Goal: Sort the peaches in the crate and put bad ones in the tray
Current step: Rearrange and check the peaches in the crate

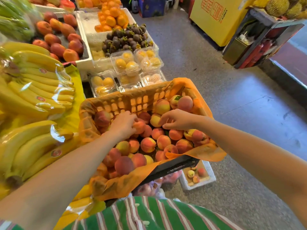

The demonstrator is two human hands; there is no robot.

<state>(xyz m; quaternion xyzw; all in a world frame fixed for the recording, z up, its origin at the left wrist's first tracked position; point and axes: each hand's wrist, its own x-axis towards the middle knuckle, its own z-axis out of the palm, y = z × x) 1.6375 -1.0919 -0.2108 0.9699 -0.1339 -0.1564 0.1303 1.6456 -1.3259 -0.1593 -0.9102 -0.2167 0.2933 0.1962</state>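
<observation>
Left hand [123, 124]: its fingers [133, 119] are curled round a reddish peach [139, 127] near the middle of the heap.
Right hand [179, 120]: fingers [166, 119] are bent downward and close together, with the tips at a yellow peach [154, 120] and the fruit below it. We cannot tell whether they pinch anything.
Peaches [147, 144]: a full heap lying all round and beneath both sets of fingers. A few sit higher, beyond the right fingers against the far wall.
Crate [174, 166]: black mesh, lined with an orange liner [201, 151]. Both sets of fingers are inside it, toward its far half.
Tray [199, 184]: white foam, on the floor [232, 105], well below the right fingers and nearer the body, partly tucked under the crate's near corner. We see a few peaches in it.
Done, in our judgement: only a small number of bad ones are in the tray.
Left, in our judgement: most of the sorting. The heap is deep and we cannot see its lower layers.
Step in hand, in our judgement: taking up fruit to inspect it. No peach is on its way to the tray.
Bananas [33, 90]: wrapped bunches on the table [73, 117], well to the left of the left fingers.
Mangosteens [124, 39]: far beyond the left fingers, past clear boxes of yellow fruit [126, 63].
</observation>
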